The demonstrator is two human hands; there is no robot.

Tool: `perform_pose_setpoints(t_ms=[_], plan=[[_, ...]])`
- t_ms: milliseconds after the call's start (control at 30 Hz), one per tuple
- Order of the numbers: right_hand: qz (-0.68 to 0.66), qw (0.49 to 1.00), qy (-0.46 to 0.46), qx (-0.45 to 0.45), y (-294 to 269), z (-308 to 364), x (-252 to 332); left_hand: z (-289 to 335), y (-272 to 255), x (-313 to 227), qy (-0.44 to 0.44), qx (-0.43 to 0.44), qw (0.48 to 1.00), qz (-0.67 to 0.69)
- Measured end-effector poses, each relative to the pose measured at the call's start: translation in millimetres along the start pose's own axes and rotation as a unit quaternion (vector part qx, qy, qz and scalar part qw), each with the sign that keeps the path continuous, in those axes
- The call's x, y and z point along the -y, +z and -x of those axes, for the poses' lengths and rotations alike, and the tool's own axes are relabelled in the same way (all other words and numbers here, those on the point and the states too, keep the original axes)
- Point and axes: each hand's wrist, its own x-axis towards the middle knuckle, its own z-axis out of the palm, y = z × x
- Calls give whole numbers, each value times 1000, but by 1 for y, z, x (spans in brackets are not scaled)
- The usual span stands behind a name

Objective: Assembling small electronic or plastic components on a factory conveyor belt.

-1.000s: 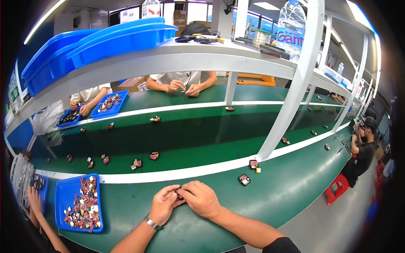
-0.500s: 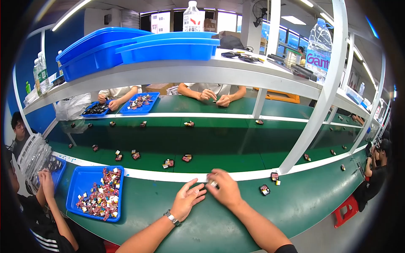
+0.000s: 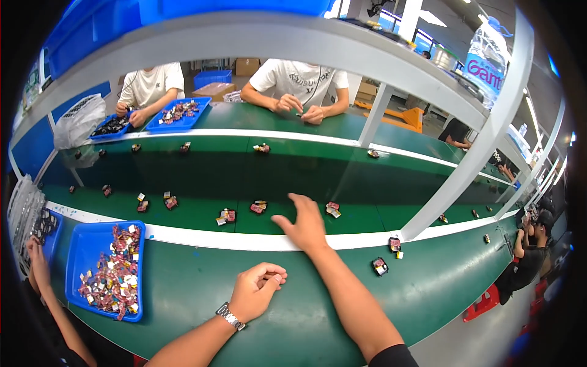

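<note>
My right hand (image 3: 306,226) reaches across the white rail (image 3: 183,235) over the green belt (image 3: 287,177), its fingers stretched apart and empty. Just right of its fingertips lies a small reddish-and-black part with a white-and-yellow piece (image 3: 332,210). Left of that hand, similar small parts (image 3: 258,207) rest on the belt. My left hand (image 3: 257,292), with a metal watch (image 3: 230,316) at the wrist, is curled above the green table (image 3: 202,281). Its thumb lies against the bent fingers, hiding whatever may be inside.
A blue tray (image 3: 142,269) heaped with small parts stands at left, near another person's hands (image 3: 38,260). Two dark parts (image 3: 380,266) lie on the table to the right. A white post (image 3: 452,165) and overhead shelf (image 3: 244,33) frame the belt. People sit across it.
My right hand has moved forward over the belt and opened; the part it held now lies there. My left hand has curled from open. The view has tilted down.
</note>
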Motion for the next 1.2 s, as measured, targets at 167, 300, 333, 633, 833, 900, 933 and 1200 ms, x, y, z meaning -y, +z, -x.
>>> perform_pose_setpoints(t_ms=[167,300,333,633,833,900,933,1200], plan=[[19,997,36,59,34,-25,26,-2,-1,2,43,25,995,-83],[15,997,34,61,43,-28,19,1,-3,2,46,22,994,-95],[6,997,37,62,44,-28,19,2,-3,0,42,20,993,-106],[-39,998,52,4,39,-21,18,7,-10,1,8,9,1000,-16],[-137,988,55,-33,4,30,29,5,-15,-3,17,-17,999,29],[-141,989,41,-11,-29,56,31,-2,-9,-3,-5,-18,999,43],[-145,989,23,8,-44,65,36,-4,-11,-3,-9,-19,998,57],[-189,974,-48,115,-92,106,61,-4,-19,-8,-45,102,993,40]])
